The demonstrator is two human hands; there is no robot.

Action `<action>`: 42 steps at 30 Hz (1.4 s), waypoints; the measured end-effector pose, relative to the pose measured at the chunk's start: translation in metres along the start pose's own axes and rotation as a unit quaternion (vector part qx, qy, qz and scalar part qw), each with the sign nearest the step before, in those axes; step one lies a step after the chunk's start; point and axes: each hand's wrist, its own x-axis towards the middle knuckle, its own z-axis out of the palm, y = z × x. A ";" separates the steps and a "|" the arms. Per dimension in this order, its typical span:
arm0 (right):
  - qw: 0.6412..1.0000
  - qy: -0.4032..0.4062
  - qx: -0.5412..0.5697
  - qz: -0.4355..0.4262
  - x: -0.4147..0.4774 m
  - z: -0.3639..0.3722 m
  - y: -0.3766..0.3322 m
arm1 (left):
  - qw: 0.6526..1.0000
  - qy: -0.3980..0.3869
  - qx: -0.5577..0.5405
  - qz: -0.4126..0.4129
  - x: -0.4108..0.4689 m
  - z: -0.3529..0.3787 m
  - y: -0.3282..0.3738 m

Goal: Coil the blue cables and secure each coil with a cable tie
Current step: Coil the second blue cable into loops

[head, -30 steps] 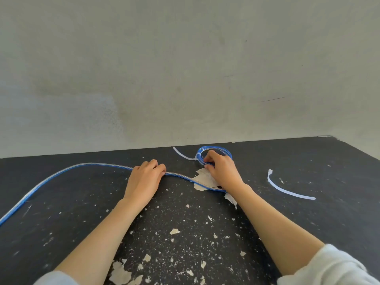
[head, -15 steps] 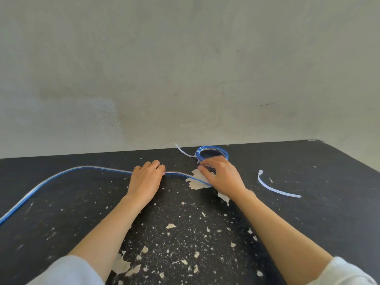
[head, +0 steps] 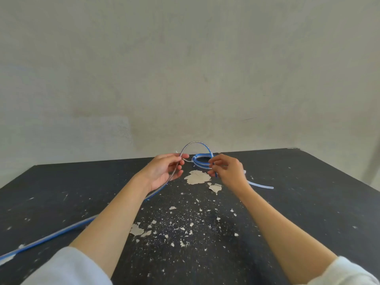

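The left hand is pinching the blue cable at 11 o'clock on the tabletop; the right hand is gripping its end, arching it between them; a tied coil is lying behind, apparently beside a loose cable tie at 2 o'clock.

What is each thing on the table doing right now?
Left hand: raised, fingers pinching the blue cable.
Right hand: raised, pinching the cable's end.
Blue cable: arched between the hands, the rest trailing left.
Finished coil: flat, tied.
Loose cable tie: lying unused.
Table: black, paint chipped.
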 end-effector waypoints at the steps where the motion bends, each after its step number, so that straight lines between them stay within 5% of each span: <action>1: 0.996 -0.010 0.087 0.023 0.000 -0.003 -0.007 | 1.000 -0.022 0.000 0.001 -0.005 0.001 0.004; 4: 0.968 -0.076 0.233 0.059 0.000 -0.017 -0.022 | 0.985 -0.012 0.172 0.019 -0.018 0.003 0.013; 7: 0.972 -0.134 0.190 0.023 -0.004 -0.026 -0.029 | 0.954 0.065 0.288 0.048 -0.024 0.002 0.016; 11: 0.987 -0.142 0.077 -0.013 -0.010 -0.024 -0.036 | 0.952 0.141 0.256 0.088 -0.025 0.004 0.009; 14: 0.982 -0.152 -0.090 -0.068 -0.013 -0.012 -0.040 | 0.975 0.184 0.102 0.074 -0.023 0.014 0.000; 17: 0.978 -0.134 -0.130 -0.097 -0.013 0.002 -0.041 | 0.994 0.108 -0.019 0.026 -0.025 0.022 -0.003; 20: 0.985 -0.088 -0.130 -0.076 -0.012 0.004 -0.037 | 1.000 -0.005 -0.024 0.002 -0.030 0.017 -0.001; 31: 0.989 0.090 -0.120 0.002 0.000 -0.030 -0.005 | 0.952 -0.127 0.234 -0.154 -0.048 -0.027 0.007; 33: 0.992 0.102 -0.063 0.022 0.002 -0.033 -0.004 | 0.949 -0.107 0.264 -0.135 -0.050 -0.028 0.005; 36: 0.998 0.045 -0.024 0.032 0.000 -0.026 -0.009 | 0.947 0.027 0.318 -0.042 -0.041 -0.025 -0.004; 38: 0.999 -0.006 -0.012 0.032 -0.005 -0.014 -0.015 | 0.888 0.128 0.439 0.037 -0.033 -0.021 -0.013; 41: 0.994 -0.079 0.055 0.050 -0.012 0.010 -0.023 | 0.731 0.220 0.633 0.131 -0.026 -0.022 -0.028; 42: 0.990 -0.104 0.079 0.061 -0.014 0.017 -0.025 | 0.717 0.248 0.634 0.151 -0.023 -0.024 -0.032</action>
